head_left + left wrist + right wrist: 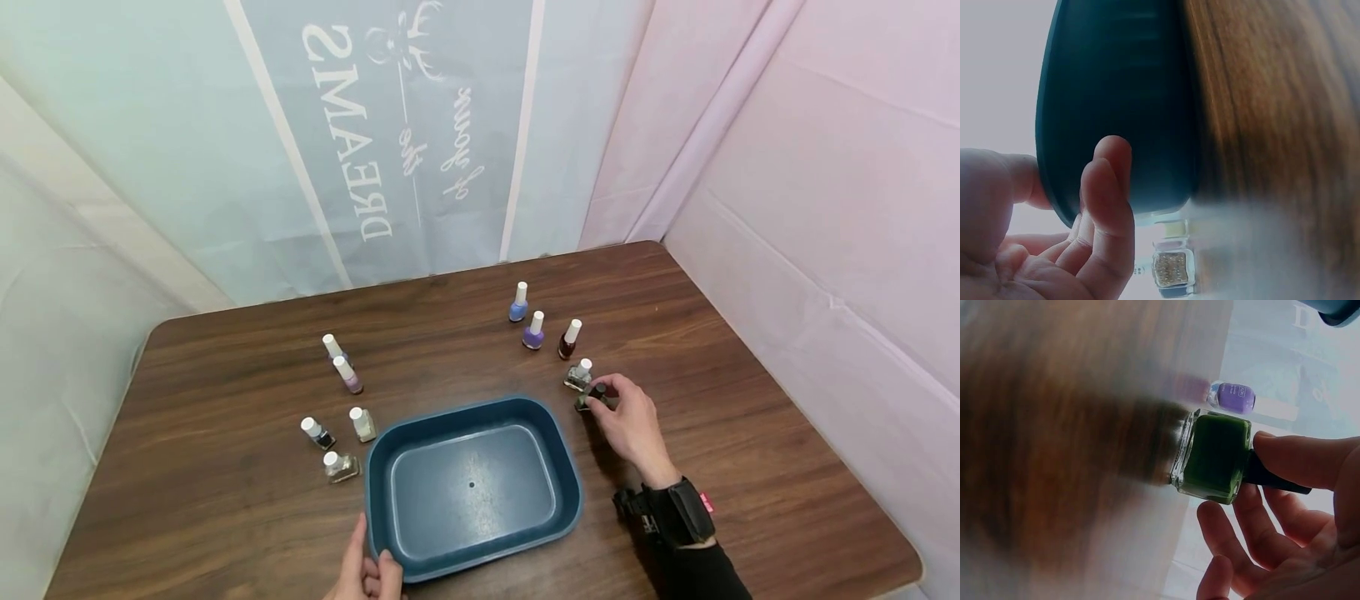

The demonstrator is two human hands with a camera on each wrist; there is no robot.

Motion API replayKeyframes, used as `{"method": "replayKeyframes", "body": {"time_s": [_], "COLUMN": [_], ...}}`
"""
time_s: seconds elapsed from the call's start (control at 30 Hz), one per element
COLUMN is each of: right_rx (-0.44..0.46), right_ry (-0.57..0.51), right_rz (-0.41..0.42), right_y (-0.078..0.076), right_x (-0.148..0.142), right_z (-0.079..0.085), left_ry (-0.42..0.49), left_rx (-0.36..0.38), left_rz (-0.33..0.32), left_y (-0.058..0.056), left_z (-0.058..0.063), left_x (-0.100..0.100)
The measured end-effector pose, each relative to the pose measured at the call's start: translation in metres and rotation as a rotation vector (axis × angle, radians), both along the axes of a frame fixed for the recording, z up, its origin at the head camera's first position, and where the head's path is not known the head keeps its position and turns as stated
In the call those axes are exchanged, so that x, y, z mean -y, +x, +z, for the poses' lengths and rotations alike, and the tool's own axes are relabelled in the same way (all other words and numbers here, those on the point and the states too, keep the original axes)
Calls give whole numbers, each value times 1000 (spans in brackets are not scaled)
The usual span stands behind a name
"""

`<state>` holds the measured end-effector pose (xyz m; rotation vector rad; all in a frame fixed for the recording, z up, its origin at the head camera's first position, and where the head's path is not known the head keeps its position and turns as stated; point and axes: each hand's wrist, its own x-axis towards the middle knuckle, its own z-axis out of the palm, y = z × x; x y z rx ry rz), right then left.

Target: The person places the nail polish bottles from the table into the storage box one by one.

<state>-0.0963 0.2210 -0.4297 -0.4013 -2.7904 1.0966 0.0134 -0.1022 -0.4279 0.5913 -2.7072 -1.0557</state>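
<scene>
My right hand (628, 423) pinches the black cap of a dark green nail polish bottle (1217, 456) between thumb and fingers, right of the tray. In the head view this bottle stands close beside a nail polish bottle with a white cap (578, 376). At the near left corner of a blue plastic tray (573, 492), my left hand (365, 571) grips the rim, thumb on one side and fingers on the other. The left wrist view shows those fingers (1107, 206) against the tray's wall, with a gold glitter nail polish bottle (1171, 269) just beyond.
Behind the right hand stand blue (518, 303), purple (533, 332) and dark red (569, 340) nail polish bottles. Left of the tray are several more white-capped ones, among them a pale bottle (363, 424) and a lilac bottle (348, 375). Fabric walls (840, 208) surround the wooden table (247, 517).
</scene>
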Motion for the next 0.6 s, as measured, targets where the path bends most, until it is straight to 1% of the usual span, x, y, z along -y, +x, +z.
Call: {"method": "replayKeyframes", "body": {"time_s": [0.4, 0.47, 0.6], "right_rx": [-12, -14, -13], "right_ry": [21, 24, 24], "right_rz": [11, 12, 7], "right_y": [0, 0, 1], "right_x": [-1, 0, 0], "right_z": [1, 2, 3], "left_ry": [-62, -63, -60], "left_rx": [-77, -81, -49], "left_rz": [-25, -27, -32], "left_y": [1, 2, 2], "left_z": [-3, -2, 0], "left_x": [2, 2, 2]}}
